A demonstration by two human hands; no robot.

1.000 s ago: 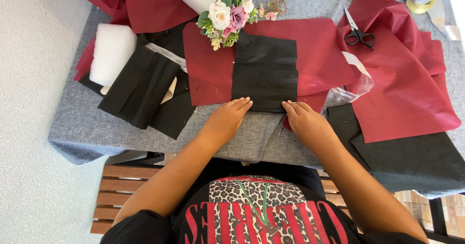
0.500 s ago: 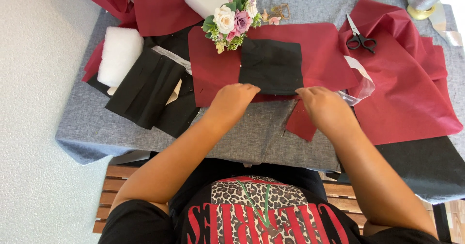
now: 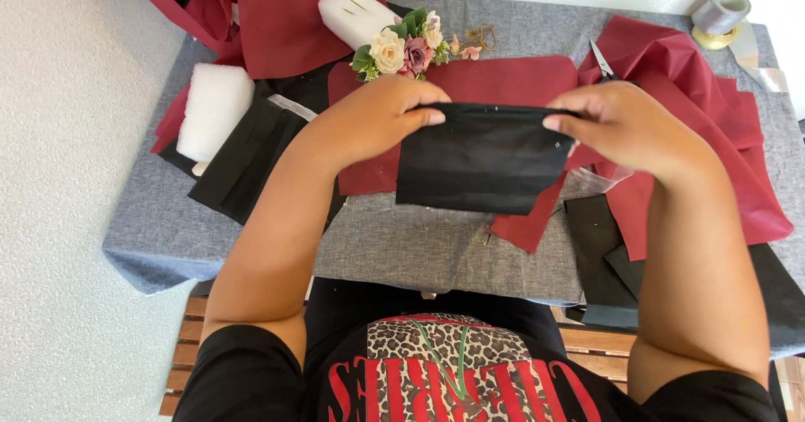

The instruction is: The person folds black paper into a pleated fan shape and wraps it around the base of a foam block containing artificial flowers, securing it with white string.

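- I see my left hand (image 3: 377, 116) closed on the left top corner of a black folded sheet (image 3: 485, 158), thumb in front and the other fingers behind it.
- My right hand (image 3: 625, 124) pinches the right top corner of the same sheet in the same way.
- The sheet hangs between both hands, lifted above the grey table (image 3: 419, 246), with its top edge about level.
- Under and behind it lies a dark red sheet (image 3: 503, 78), flat on the table.
- A small bunch of flowers (image 3: 402, 49) lies just behind my left hand, on the far edge of the red sheet.
- Scissors (image 3: 602, 60) rest behind my right hand on crumpled red wrapping (image 3: 704, 112).
- One white foam block (image 3: 214, 108) lies at the left, another white foam block (image 3: 356, 13) near the flowers.
- A tape roll (image 3: 719, 15) stands at the far right corner.
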